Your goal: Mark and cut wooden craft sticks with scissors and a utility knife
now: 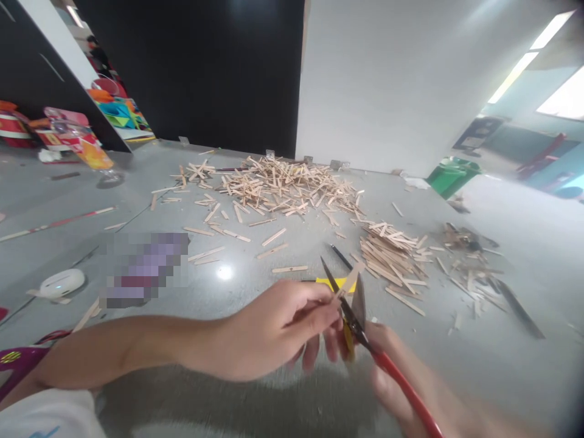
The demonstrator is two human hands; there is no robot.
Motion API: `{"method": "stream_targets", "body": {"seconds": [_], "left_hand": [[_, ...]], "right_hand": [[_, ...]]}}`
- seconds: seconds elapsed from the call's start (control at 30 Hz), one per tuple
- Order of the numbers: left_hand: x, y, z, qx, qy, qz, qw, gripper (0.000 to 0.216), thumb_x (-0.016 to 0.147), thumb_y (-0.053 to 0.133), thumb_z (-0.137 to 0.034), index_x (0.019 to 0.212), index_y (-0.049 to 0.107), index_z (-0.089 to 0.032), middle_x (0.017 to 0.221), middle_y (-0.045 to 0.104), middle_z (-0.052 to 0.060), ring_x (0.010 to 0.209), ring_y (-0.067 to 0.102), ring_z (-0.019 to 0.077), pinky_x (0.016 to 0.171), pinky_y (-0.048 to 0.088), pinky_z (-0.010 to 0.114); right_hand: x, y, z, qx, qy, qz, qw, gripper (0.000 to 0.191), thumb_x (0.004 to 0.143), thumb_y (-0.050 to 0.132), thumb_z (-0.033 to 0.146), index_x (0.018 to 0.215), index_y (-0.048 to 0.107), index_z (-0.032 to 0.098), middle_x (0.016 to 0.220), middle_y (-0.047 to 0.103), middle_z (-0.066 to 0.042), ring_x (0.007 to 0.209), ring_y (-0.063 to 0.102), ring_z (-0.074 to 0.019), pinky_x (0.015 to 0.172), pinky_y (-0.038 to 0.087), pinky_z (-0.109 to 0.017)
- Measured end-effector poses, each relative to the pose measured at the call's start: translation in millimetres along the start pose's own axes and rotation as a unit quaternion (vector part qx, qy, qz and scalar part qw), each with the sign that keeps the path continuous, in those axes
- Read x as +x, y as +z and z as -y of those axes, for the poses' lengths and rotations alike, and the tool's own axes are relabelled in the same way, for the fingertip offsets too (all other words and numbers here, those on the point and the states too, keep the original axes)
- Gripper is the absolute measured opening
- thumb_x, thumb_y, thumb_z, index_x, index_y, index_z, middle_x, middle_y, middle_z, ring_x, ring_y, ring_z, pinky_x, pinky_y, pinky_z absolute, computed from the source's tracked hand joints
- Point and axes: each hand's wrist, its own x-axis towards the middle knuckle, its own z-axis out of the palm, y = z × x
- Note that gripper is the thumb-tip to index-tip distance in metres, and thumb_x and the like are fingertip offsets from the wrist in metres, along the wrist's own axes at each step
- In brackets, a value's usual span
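My left hand [278, 331] reaches in from the left and pinches a thin flat wooden stick [353, 278] between thumb and fingers. The stick points up and to the right, past my fingertips. My right hand [406, 365], partly blurred, grips a pair of red-handled scissors [387, 366]. Their blades are spread, with the stick between them in this view; whether they touch it I cannot tell. Behind the blades lies a yellow piece [325, 285], partly covered. A dark pen-like rod [341, 257] rests just beyond the scissors.
A wide pile of wooden sticks [283, 185] lies near the panels at the back. Another stack of sticks [387, 252] sits to the right, beside a dark blade-like strip [520, 309]. At left are a white mouse-shaped object [62, 283], a blurred-out purple item [148, 267] and a bottle [89, 149].
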Motion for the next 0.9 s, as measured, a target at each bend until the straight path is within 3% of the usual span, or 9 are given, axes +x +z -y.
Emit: {"method": "stream_targets", "body": {"seconds": [0.2,0.43,0.6,0.73,0.83,0.9], "left_hand": [[3,16,19,-0.031,-0.016,-0.001,0.999,0.045,0.109,0.067,-0.056,0.092,0.069,-0.015,0.081,0.073,0.005,0.060,0.065,0.0116,0.050,0.047,0.017],[2,23,24,-0.027,-0.032,-0.019,0.999,0.050,0.106,0.069,-0.061,0.084,0.066,-0.017,0.073,0.071,0.005,0.056,0.064,0.0133,0.047,0.047,0.018],[1,19,21,0.022,-0.011,0.017,1.000,0.054,0.110,0.064,-0.058,0.077,0.069,-0.016,0.062,0.065,0.003,0.053,0.059,0.0116,0.050,0.044,0.018],[3,11,18,0.020,-0.005,0.046,0.999,0.050,0.107,0.071,-0.057,0.078,0.071,-0.015,0.068,0.064,0.002,0.057,0.057,0.0119,0.052,0.042,0.020],[8,5,15,-0.014,0.048,-0.006,0.999,0.035,0.101,0.082,-0.048,0.091,0.073,-0.016,0.077,0.067,0.001,0.065,0.059,0.0125,0.061,0.047,0.022],[13,2,16,-0.081,0.088,-0.047,0.992,0.034,0.098,0.087,-0.043,0.118,0.071,-0.020,0.098,0.073,0.005,0.080,0.068,0.0158,0.074,0.055,0.026]], "right_hand": [[19,0,16,0.004,-0.045,0.057,0.997,0.056,0.114,0.043,0.069,0.117,0.073,0.021,0.095,0.070,-0.009,0.087,0.068,-0.0262,0.085,0.061,-0.038],[20,10,13,0.038,-0.045,0.039,0.998,0.047,0.112,0.049,0.067,0.109,0.068,0.023,0.105,0.073,-0.012,0.091,0.069,-0.0271,0.091,0.061,-0.042],[18,15,5,0.109,-0.040,0.063,0.991,0.047,0.117,0.042,0.060,0.106,0.065,0.021,0.098,0.072,-0.009,0.090,0.070,-0.0236,0.088,0.062,-0.038],[9,14,2,0.103,-0.002,0.021,0.994,0.047,0.113,0.049,0.066,0.117,0.069,0.023,0.103,0.073,-0.011,0.095,0.069,-0.0271,0.088,0.063,-0.040],[5,10,4,0.044,0.006,0.001,0.999,0.049,0.113,0.050,0.066,0.120,0.071,0.022,0.112,0.073,-0.014,0.106,0.068,-0.0313,0.100,0.061,-0.047],[5,8,6,0.032,0.002,0.014,0.999,0.052,0.113,0.047,0.066,0.115,0.072,0.021,0.108,0.072,-0.013,0.105,0.068,-0.0314,0.100,0.061,-0.047]]}}
